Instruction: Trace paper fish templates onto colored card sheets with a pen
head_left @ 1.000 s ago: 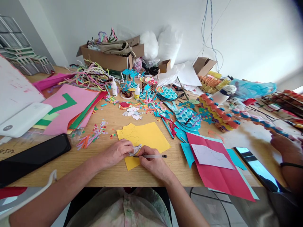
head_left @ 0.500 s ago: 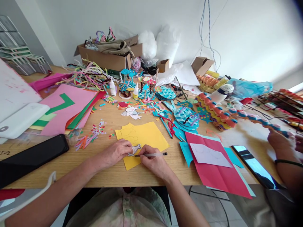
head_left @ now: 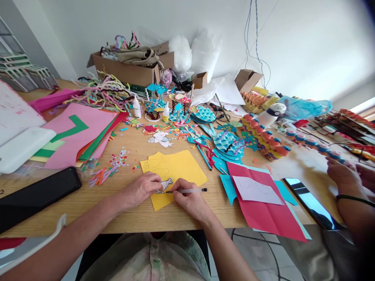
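- A gray fish-shaped cutout (head_left: pixel 166 184) lies on yellow paper (head_left: pixel 187 168), between the fingers of my two hands.
- My right hand (head_left: pixel 189 197) pinches a pen (head_left: pixel 191 191) between thumb and fingers, its tip near the cutout's lower edge.
- My left hand (head_left: pixel 145 187) rests at the cutout's left end, fingers bunched together; whether they press or pinch it, I cannot tell.
- Just beyond my left fingertips, drawn outlines (head_left: pixel 156 166) mark the paper; farther ahead lie pale cutouts (head_left: pixel 164 141).
- Left of my left fingers sit paper strips (head_left: pixel 101 175) and a long black device (head_left: pixel 38 195).
- Right of my right fingers, a red sheet (head_left: pixel 263 214) bears a white paper (head_left: pixel 258 190), with a phone (head_left: pixel 312 203) beyond.
- Farthest right, a co-worker's hand (head_left: pixel 342 171) is at a painted, bumpy strip (head_left: pixel 312 144).
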`<state>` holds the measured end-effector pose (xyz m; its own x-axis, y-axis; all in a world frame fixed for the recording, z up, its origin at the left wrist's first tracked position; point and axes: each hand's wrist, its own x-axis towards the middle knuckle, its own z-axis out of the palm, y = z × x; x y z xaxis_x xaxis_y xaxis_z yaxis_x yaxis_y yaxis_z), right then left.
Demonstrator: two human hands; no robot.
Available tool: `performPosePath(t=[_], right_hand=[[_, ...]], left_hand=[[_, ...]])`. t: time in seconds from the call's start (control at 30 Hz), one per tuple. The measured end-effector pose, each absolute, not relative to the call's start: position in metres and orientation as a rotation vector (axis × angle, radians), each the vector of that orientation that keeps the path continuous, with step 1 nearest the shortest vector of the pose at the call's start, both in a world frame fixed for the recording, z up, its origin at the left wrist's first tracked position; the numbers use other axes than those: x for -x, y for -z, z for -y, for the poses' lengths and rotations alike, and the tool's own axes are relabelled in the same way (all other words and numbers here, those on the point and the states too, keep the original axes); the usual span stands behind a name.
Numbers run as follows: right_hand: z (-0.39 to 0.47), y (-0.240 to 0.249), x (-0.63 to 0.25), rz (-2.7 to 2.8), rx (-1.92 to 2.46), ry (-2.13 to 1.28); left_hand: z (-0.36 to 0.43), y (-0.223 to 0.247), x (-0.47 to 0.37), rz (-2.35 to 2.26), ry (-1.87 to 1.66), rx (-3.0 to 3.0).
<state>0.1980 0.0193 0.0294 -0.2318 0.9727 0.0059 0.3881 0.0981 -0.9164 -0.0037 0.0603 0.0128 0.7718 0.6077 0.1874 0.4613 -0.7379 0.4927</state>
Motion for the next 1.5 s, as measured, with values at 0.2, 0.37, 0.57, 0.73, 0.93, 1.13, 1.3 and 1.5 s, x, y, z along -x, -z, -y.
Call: performPosePath(t=[0.2, 0.37, 0.57, 0.73, 0.93, 1.13, 1.3, 1.5], right_hand=[[-0.0190, -0.0310, -0.1969, 1.710, 1.348, -1.116], [-0.0181, -0.0308, -0.1956, 1.694, 1.355, -1.112], [-0.0190, -0.0311, -0.1922, 1.688, 1.324, -1.141], [-0.0189, -0.0321, -0.1904, 1.682, 1.311, -1.143], [-0.0183, -0.0319, -0.1911, 1.682, 1.334, -1.143], [-0.0198, -0.0262, -0.1922, 1.665, 1.331, -1.103], [-0.0219, -0.0239, -0.1946, 1.629, 1.371, -1.084], [-0.0241, -0.0243, -0.1967, 1.567, 1.406, -1.106]], left_hand=[[-0.0603, -0.0125, 0.0036, -0.810, -0.485, -2.532], [-0.0608, -0.0122, 0.0033, -0.801, -0.496, -2.533], [-0.0609, -0.0129, 0.0034, -0.793, -0.489, -2.531], [-0.0612, -0.0120, 0.0041, -0.782, -0.491, -2.543], [-0.0589, -0.0151, 0.0033, -0.793, -0.496, -2.560], [-0.0579, -0.0138, 0.0032, -0.784, -0.526, -2.566], [-0.0591, -0.0114, 0.0035, -0.786, -0.540, -2.570], [-0.0581, -0.0150, 0.0030, -0.795, -0.515, -2.557]])
